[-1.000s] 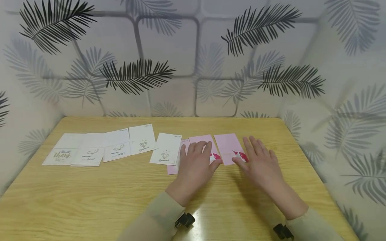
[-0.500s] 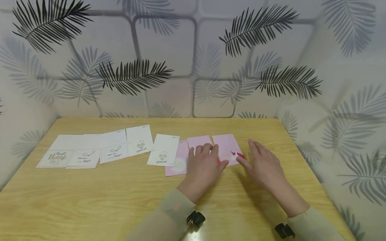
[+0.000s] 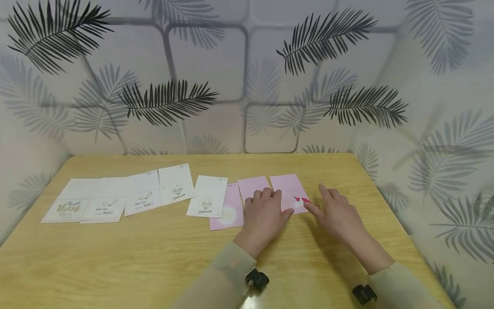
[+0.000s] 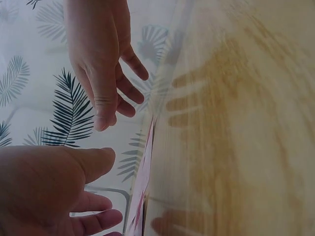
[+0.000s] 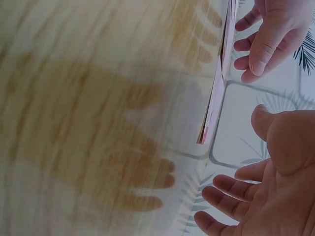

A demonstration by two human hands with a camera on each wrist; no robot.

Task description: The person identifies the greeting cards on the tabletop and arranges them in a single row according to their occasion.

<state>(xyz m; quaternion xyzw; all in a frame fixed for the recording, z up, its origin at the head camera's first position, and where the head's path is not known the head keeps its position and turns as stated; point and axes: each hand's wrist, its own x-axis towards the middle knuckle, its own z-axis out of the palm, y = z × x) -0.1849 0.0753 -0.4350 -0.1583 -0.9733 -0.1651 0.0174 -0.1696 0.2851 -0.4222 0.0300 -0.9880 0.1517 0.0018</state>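
My left hand (image 3: 266,216) is held over a pink card (image 3: 252,183) and hides its lower part. Beyond its thumb lies another pink card (image 3: 287,189) with a red-and-white unicorn at its lower edge. My right hand (image 3: 339,214) is just right of that card, its thumb near the unicorn. Both wrist views show the left hand (image 4: 54,189) and right hand (image 5: 280,182) above the tabletop, fingers spread, nothing held. A third pink card (image 3: 233,208) with a pale round print lies partly under a white diamond card (image 3: 207,195).
Leftward runs a row of white cards: another diamond card (image 3: 175,184), a wings-and-heart card (image 3: 143,199), a second heart card (image 3: 104,208) and a gold "Thank" card (image 3: 69,210). The wooden table (image 3: 135,266) meets a leaf-patterned screen (image 3: 270,86) at the back.
My left hand has shifted right, uncovering the third pink card's round print. My right hand has drawn slightly right, off the unicorn. The cards stay put while the head view shifts slightly.
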